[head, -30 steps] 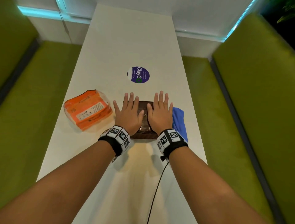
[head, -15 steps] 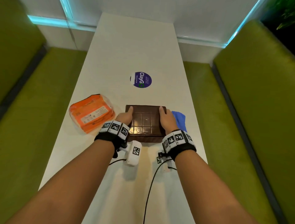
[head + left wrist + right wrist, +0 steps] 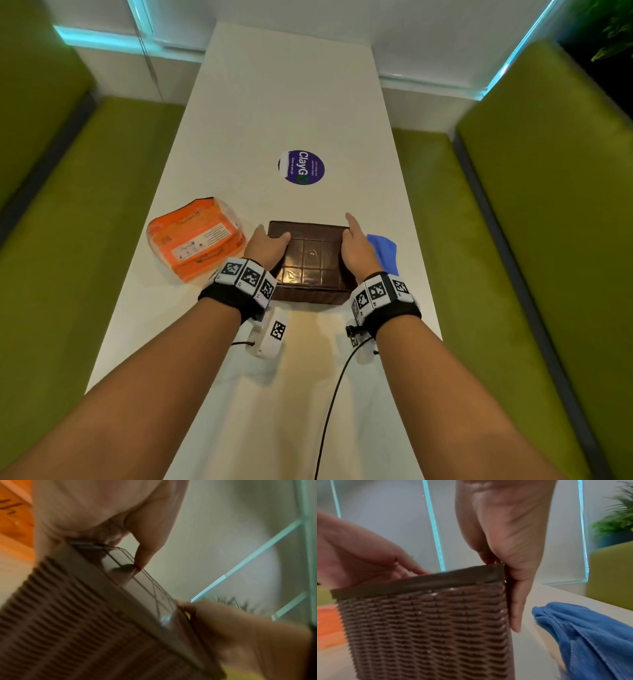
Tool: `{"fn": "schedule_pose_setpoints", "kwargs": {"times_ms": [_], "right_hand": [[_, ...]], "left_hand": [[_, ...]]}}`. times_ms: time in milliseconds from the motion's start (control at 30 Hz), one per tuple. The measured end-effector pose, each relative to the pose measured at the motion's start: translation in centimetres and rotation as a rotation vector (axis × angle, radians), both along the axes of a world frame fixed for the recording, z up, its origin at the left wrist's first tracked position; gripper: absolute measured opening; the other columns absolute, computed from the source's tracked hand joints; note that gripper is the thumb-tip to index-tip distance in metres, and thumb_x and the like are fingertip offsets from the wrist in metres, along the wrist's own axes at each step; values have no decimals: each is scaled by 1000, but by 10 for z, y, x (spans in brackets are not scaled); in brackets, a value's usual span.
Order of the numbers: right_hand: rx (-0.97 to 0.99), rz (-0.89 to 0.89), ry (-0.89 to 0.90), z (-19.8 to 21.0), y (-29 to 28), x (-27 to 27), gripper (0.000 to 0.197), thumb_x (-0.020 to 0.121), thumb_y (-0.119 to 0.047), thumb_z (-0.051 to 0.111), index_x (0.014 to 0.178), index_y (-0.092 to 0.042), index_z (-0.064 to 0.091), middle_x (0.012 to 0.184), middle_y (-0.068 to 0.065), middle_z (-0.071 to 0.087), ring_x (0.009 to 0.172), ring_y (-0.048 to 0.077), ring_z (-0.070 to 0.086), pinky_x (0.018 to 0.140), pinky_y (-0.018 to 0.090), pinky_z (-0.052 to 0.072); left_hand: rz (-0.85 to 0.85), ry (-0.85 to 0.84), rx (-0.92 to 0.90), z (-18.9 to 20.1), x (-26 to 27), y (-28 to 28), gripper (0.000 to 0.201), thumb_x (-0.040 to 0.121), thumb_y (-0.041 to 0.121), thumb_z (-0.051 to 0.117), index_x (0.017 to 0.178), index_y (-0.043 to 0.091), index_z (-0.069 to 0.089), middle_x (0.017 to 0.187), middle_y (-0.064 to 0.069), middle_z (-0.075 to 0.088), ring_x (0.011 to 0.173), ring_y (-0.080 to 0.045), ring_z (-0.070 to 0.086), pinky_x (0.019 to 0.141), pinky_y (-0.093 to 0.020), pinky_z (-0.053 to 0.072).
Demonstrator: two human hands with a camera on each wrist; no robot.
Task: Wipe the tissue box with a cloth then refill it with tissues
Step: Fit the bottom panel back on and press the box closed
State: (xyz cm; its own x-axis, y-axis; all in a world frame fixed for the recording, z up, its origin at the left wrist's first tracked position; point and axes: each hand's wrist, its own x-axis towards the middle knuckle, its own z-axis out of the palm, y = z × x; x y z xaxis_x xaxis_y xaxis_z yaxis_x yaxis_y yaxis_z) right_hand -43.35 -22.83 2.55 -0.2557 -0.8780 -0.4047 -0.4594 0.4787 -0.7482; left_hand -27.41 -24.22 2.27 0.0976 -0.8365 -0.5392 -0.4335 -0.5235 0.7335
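Observation:
A brown woven tissue box (image 3: 310,260) with a gridded lid stands on the white table (image 3: 291,102). My left hand (image 3: 265,248) grips its left side, thumb on the lid. My right hand (image 3: 356,246) holds the right side, thumb at the lid's edge. In the right wrist view, my right hand's (image 3: 508,540) fingers (image 3: 516,608) run straight down the box's (image 3: 428,626) wall. A blue cloth (image 3: 383,251) lies crumpled just right of the box. An orange tissue pack (image 3: 197,238) lies to the left. The left wrist view shows my thumb (image 3: 145,555) pressing the lid.
A round purple sticker (image 3: 301,167) is on the table beyond the box. Green benches (image 3: 85,222) (image 3: 531,240) flank the narrow table on both sides. A black cable (image 3: 329,411) hangs from my right wrist. A plant (image 3: 618,520) stands at the far right.
A second ago both palms lay flat on the box's lid. They slid out to its left and right sides and now hold it there, thumbs on top.

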Motion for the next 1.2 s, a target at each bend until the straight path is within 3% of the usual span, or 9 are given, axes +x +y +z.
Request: {"fn": "schedule_pose_setpoints", "kwargs": {"times_ms": [67,167,300,467,600,733,867,1067,1200], "right_hand": [[-25,13,15,0,2,3,46,103,-27,24,148,-26,22,120,19,60,98,25,53,93,33,40],[-53,-22,64,-7,6,3,53,101,-35,30,151,-24,13,144,16,43,129,31,45,106,38,36],[22,-109,222,-5,6,-2,44,101,-29,33,127,4,49,127,22,57,116,34,54,83,31,41],[2,-74,402,8,5,1,41,102,-27,35,115,5,56,119,21,62,112,32,58,88,34,45],[-124,-107,422,28,4,-3,37,100,-31,40,113,-3,60,114,16,65,106,31,60,76,29,41],[-336,-138,144,26,15,-5,35,97,-33,46,123,-13,59,116,6,67,107,20,61,81,21,42],[-356,-176,-78,-3,30,2,43,94,-31,53,135,-18,49,129,2,59,120,15,54,105,31,44],[-351,-177,-32,-26,30,3,39,92,-36,50,128,-22,56,119,11,60,115,25,54,102,44,46],[-341,-171,-14,-34,29,1,34,95,-30,48,125,-20,58,116,9,61,113,25,55,99,45,48]], "left_hand": [[-27,8,-43,0,-5,5,66,98,27,43,152,16,6,157,-12,24,139,-31,35,112,-37,28],[-31,-15,-91,-4,-8,9,62,100,28,38,152,15,7,156,-14,24,139,-31,33,112,-37,28],[24,-93,-189,-4,-4,7,31,97,15,41,119,-3,56,119,-21,60,111,-34,56,87,-33,42],[28,-156,-288,12,-5,2,28,96,14,47,87,-5,65,84,-18,62,82,-29,57,70,-31,41],[60,-139,-380,23,4,2,29,96,20,52,100,-3,70,90,-16,68,86,-28,60,71,-26,37],[128,-43,-476,17,17,16,30,91,20,60,108,-3,70,105,-18,72,91,-20,62,79,-23,40],[145,2,-465,-1,19,31,29,90,19,62,112,1,69,103,-15,72,87,-17,62,78,-24,41],[146,-21,-477,-6,16,34,33,91,23,60,114,0,67,96,-13,72,84,-13,54,68,-21,37],[135,-53,-471,-13,15,33,35,92,26,58,118,3,65,109,-14,71,92,-17,60,78,-24,40]]}}
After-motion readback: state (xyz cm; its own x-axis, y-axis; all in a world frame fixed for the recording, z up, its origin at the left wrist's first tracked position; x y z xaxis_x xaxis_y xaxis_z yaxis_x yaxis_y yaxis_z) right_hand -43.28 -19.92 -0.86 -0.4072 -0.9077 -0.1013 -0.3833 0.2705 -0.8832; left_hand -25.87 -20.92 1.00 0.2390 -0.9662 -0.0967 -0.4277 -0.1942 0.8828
